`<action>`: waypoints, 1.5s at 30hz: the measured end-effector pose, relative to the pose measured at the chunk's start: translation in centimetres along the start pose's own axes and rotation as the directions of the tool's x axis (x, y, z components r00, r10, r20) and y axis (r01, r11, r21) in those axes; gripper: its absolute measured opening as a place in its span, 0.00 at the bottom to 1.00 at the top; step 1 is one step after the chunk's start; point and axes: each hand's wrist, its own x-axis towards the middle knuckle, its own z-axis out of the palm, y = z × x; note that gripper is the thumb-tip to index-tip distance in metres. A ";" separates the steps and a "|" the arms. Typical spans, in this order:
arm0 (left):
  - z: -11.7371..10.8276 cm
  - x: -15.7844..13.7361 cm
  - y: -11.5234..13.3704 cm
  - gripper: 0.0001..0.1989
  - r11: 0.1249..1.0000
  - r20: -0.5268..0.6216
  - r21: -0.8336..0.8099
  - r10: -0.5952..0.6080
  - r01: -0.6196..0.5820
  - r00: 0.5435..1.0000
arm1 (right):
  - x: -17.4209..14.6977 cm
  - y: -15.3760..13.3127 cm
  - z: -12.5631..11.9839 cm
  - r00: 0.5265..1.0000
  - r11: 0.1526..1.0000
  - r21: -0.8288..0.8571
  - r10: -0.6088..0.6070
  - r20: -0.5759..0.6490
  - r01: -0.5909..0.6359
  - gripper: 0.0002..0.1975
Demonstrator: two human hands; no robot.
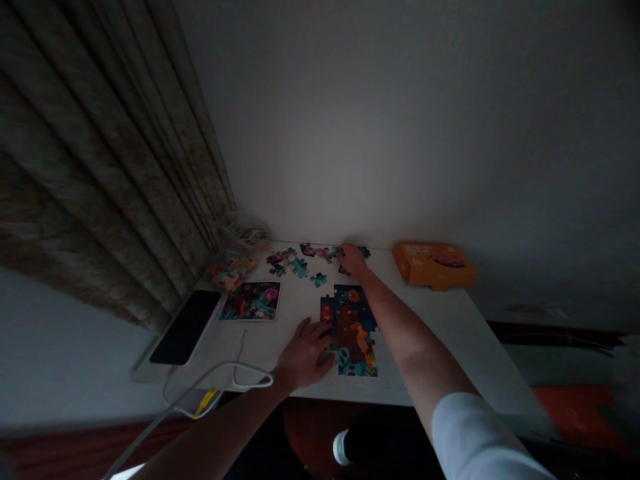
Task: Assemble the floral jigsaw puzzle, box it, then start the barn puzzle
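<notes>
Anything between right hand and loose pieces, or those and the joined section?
Nothing visible blocks the right hand, among the loose pieces. From there to the joined section, likewise; the left hand covers part of its left edge.

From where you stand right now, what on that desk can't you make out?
All in the head view:
What, if anything, the right grip pinches: its own back hides the fingertips.
The lower left part of the assembled puzzle: partly covered by the left grip.
Small lettering on the orange box: too small and dim.
What the clear bag contains: blurred.
The near end of the white cable: cut off by the bottom edge.
</notes>
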 end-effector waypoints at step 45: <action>0.0 -1.1 -0.3 0.23 0.979 -0.292 0.070 0.203 -0.191 0.935 | -28.2 -9.4 -3.6 0.887 0.290 0.887 0.402 0.228 -0.359 0.17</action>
